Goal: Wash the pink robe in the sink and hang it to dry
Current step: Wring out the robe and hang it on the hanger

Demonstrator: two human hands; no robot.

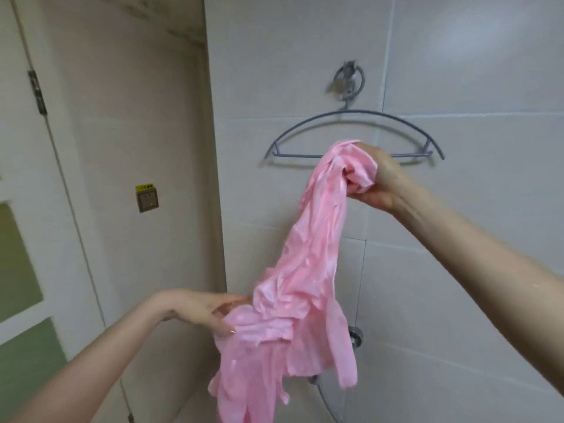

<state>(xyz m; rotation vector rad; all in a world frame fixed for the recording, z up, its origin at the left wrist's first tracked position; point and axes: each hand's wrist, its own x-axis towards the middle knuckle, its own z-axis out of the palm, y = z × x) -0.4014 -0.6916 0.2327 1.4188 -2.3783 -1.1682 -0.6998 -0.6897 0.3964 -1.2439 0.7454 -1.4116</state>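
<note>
The lower folds of the robe (305, 270) are touched by the left hand (207, 309), fingers loosely curled; a true hold cannot be told. The robe is held up before the wall hanger (293, 155), its top bunched tightly in the right hand (378, 178). Hanging is judged in hand; next, the robe must be opened out and draped over the hanger.

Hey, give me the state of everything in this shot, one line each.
hanger: hangs on wall hook, bare
pink robe: crumpled, held up, not yet on hanger
right hand: grips robe's top end
left hand: holds robe's lower folds
</note>
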